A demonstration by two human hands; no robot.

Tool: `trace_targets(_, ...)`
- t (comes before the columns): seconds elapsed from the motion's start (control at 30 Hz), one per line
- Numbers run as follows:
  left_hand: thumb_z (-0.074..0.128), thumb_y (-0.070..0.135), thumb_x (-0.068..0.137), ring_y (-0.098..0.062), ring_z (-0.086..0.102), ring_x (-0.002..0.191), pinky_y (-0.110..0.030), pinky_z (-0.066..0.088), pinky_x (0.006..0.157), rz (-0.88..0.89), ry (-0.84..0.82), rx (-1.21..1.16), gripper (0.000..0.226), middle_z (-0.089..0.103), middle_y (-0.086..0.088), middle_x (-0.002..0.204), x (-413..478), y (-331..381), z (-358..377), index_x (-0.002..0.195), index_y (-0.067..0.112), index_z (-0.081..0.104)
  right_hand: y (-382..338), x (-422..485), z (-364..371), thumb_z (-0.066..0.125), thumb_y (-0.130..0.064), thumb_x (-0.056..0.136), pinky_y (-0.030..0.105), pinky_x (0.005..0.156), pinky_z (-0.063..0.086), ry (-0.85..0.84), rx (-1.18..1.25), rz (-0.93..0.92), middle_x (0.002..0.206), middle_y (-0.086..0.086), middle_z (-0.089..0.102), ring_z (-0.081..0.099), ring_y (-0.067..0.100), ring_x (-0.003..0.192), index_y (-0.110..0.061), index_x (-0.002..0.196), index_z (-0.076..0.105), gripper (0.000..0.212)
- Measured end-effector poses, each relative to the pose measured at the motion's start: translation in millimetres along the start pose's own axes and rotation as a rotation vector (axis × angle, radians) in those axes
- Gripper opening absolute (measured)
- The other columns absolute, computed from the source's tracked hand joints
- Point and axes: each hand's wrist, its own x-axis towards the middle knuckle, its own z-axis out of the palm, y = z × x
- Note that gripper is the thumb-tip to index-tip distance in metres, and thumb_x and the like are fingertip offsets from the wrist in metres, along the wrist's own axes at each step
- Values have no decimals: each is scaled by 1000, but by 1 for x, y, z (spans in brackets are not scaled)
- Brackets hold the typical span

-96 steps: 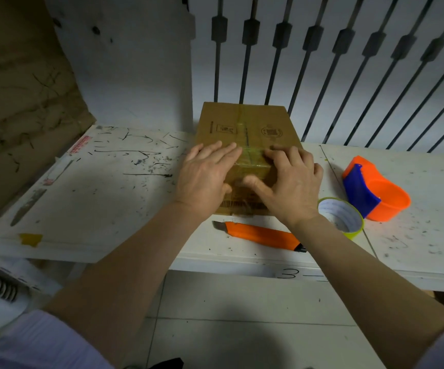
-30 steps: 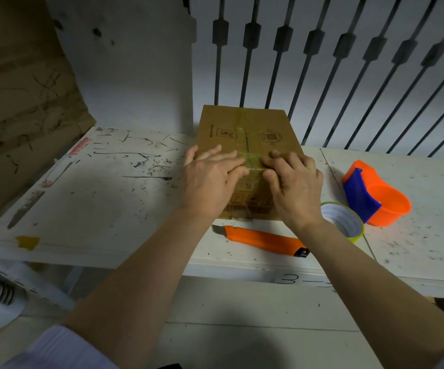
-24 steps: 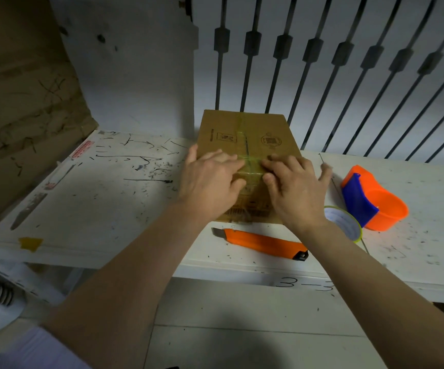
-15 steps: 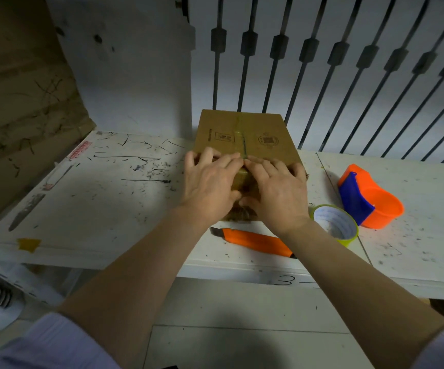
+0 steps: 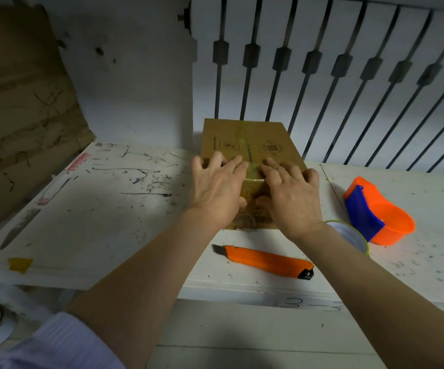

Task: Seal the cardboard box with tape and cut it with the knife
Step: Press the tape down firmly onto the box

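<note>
A flat brown cardboard box (image 5: 247,139) lies on the white table (image 5: 103,217), a strip of clear tape running along its middle seam. My left hand (image 5: 217,186) rests flat on the box's left half with fingers spread. My right hand (image 5: 290,194) presses flat on the right half, its fingertips beside the taped seam. Neither hand holds anything. An orange utility knife (image 5: 265,261) lies on the table just in front of the box. A roll of tape (image 5: 348,235) sits to the right, partly hidden by my right wrist.
An orange and blue tape dispenser (image 5: 375,214) stands at the right. A large cardboard sheet (image 5: 15,110) leans at the left. Dark vertical bars (image 5: 306,75) line the wall behind. The table's front edge is close to me.
Both hands have stayed on top of the box, rubbing over the taped seam; they drew together half a second ago and now sit slightly apart and flatter. Knife, roll and dispenser are unmoved.
</note>
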Motion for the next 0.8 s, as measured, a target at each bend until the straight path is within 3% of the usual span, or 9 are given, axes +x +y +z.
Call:
trace_targets(0.07,60,43,82,-21,31,130,-49,23,105,-7,-27,-21,74,28,4,154,6,-1,1,143,23,25,2,5,-2,49,-34,91,61,109,13,-49,38,10,152,-4,34,25,21,142,-23,140,35,52)
trace_targets(0.13,59,41,83,-20,30,133,-50,22,106,-6,-27,-23,72,28,4,154,13,-6,3,144,22,24,4,12,-3,46,-34,94,65,109,11,-91,117,39,155,-10,28,17,16,145,-29,142,30,51)
trace_targets(0.27,60,36,83,-20,30,135,-48,20,110,-36,-17,-40,70,34,0,150,28,-17,11,142,19,27,1,30,2,51,-35,91,52,110,28,-78,275,113,155,-9,27,17,12,145,-27,143,31,55)
trace_targets(0.43,63,33,82,-22,38,131,-45,19,113,-58,35,-74,63,43,-4,141,39,-21,20,135,14,35,3,44,13,50,-31,92,52,115,23,-83,252,125,157,-6,23,16,15,145,-24,145,26,58)
trace_targets(0.6,61,29,83,-20,23,143,-49,6,118,-71,39,-73,65,31,-3,153,37,-17,23,139,15,31,10,42,13,49,-21,93,54,118,15,-122,255,85,159,-1,16,8,19,147,-21,147,18,63)
trace_targets(0.73,64,16,83,-22,11,146,-51,0,118,-123,28,-72,79,20,-3,157,31,-14,18,145,17,17,15,30,-1,59,-15,88,58,116,7,-134,327,75,160,-2,4,-2,19,147,-24,149,9,80)
trace_targets(0.8,66,13,82,-25,1,147,-51,-1,117,-144,31,-73,91,10,-3,159,23,-10,16,147,18,2,22,17,-9,59,-18,88,56,116,13,-65,372,107,159,-2,13,9,22,146,-23,147,17,73)
